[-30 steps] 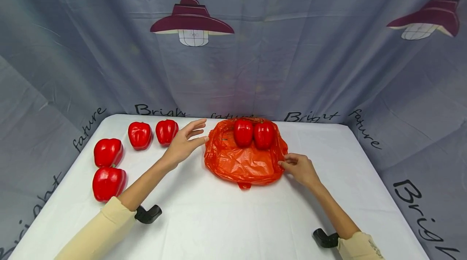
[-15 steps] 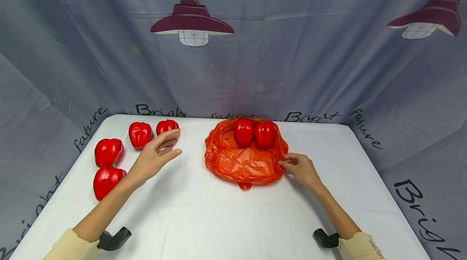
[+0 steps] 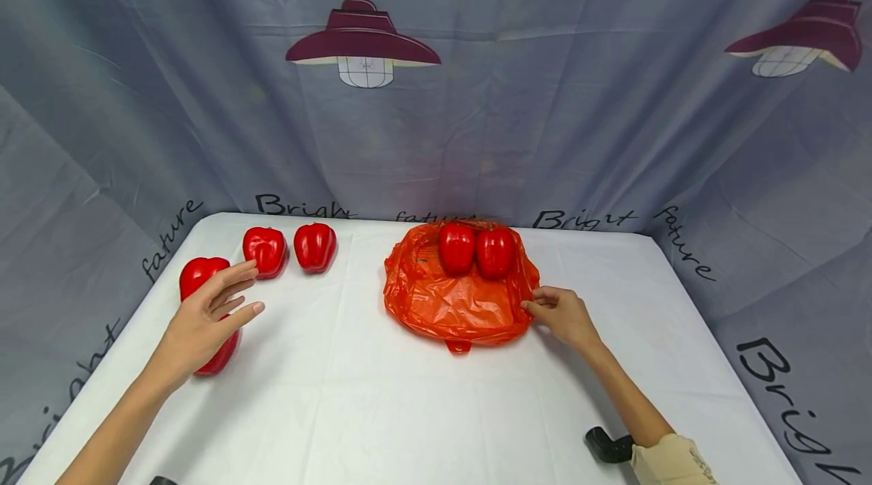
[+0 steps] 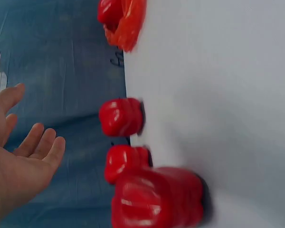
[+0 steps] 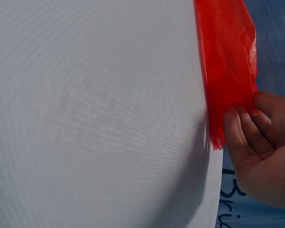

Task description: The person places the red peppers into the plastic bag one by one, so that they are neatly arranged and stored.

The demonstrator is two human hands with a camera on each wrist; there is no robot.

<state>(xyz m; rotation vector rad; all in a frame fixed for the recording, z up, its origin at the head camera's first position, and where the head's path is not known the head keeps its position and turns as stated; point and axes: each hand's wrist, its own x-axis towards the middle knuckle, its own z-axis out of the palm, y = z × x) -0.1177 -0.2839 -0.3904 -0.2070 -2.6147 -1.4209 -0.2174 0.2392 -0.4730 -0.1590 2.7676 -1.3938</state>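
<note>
My left hand [image 3: 200,322] hovers over the left side of the table, fingers extended and apart, holding nothing. In the head view it overlaps two red bell peppers, one [image 3: 200,273] behind the fingers and one [image 3: 221,356] partly hidden below the palm. In the left wrist view a large bell pepper [image 4: 152,197] lies nearest, beside the hand [image 4: 23,156]. My right hand [image 3: 560,315] pinches the right rim of an orange-red plastic bag [image 3: 456,307] between thumb and fingers. Inside the spread bag, two bell peppers [image 3: 456,249] sit side by side at the back.
Two more bell peppers, one [image 3: 266,252] and another [image 3: 315,247], stand near the back left edge of the white-covered table [image 3: 409,409]. A grey-blue printed curtain [image 3: 443,114] hangs right behind the table. A black curved piece [image 3: 608,446] juts from the right sleeve.
My left hand has moved from beside the bag leftward and toward me, to over the left-hand peppers. The right hand keeps its pinch on the bag's rim, and the bag has stayed put.
</note>
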